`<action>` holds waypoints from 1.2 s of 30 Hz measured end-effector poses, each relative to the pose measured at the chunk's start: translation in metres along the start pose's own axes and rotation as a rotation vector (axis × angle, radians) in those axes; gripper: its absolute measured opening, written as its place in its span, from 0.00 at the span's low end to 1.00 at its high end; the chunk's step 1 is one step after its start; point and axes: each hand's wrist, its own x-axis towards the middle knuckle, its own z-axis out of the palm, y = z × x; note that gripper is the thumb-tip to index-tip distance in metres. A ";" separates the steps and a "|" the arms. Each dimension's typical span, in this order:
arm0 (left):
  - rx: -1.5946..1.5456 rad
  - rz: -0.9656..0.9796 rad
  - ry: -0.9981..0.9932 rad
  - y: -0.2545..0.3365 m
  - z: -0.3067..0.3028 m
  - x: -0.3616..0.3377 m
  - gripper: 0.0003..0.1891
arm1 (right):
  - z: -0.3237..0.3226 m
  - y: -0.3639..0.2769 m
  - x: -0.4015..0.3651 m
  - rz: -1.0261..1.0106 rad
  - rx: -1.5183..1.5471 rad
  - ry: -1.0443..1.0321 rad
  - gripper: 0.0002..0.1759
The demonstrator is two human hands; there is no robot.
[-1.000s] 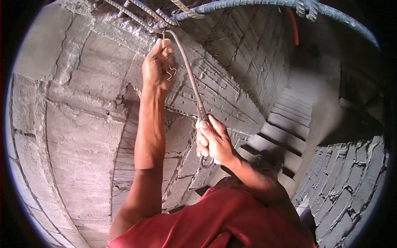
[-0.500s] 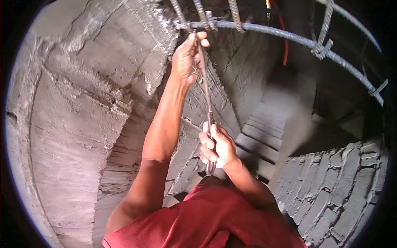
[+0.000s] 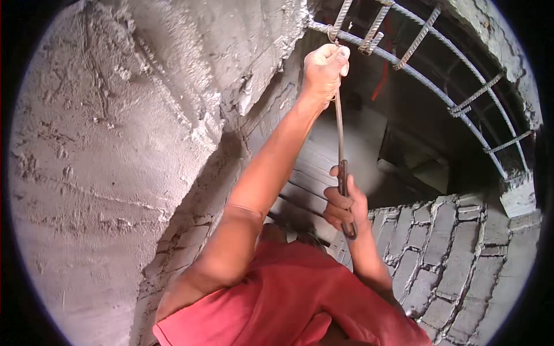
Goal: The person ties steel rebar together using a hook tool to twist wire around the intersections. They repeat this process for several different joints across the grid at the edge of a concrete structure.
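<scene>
A long, thin rebar tying hook [image 3: 340, 130] stands nearly upright between my hands, its dark looped handle [image 3: 344, 184] at the bottom. My right hand [image 3: 349, 203] is closed around that handle. Up at the bars, my left hand [image 3: 325, 68] makes a fist about the top of the hook, so the hook's tip is hidden. Just above the fist, a thin tie wire [image 3: 331, 33] loops round the joint of a ribbed upright bar [image 3: 341, 18] and the curved steel bar [image 3: 424, 82]. A thin wire end shows below my left wrist.
Rough plastered concrete [image 3: 109, 150] rises on the left, close to my left arm. A curved brick wall [image 3: 444, 254] lies at lower right. More ribbed crossbars [image 3: 421, 37] span the curved rebar. Below is a dark drop with a red strip [image 3: 381, 81] hanging.
The view has swung, so the bars and both hands appear farther right. My left hand has closed more tightly at the top of the hook. My right hand still grips the handle.
</scene>
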 end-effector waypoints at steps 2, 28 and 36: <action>0.084 0.058 0.113 -0.001 0.008 -0.002 0.13 | -0.016 -0.005 -0.005 0.086 0.207 -0.145 0.23; -0.658 -0.126 -0.308 -0.024 0.002 0.000 0.12 | -0.037 0.020 -0.080 -0.376 -0.694 0.542 0.06; -0.517 -0.159 -0.126 -0.001 -0.005 -0.002 0.08 | -0.069 0.028 -0.058 -0.231 -0.905 0.587 0.05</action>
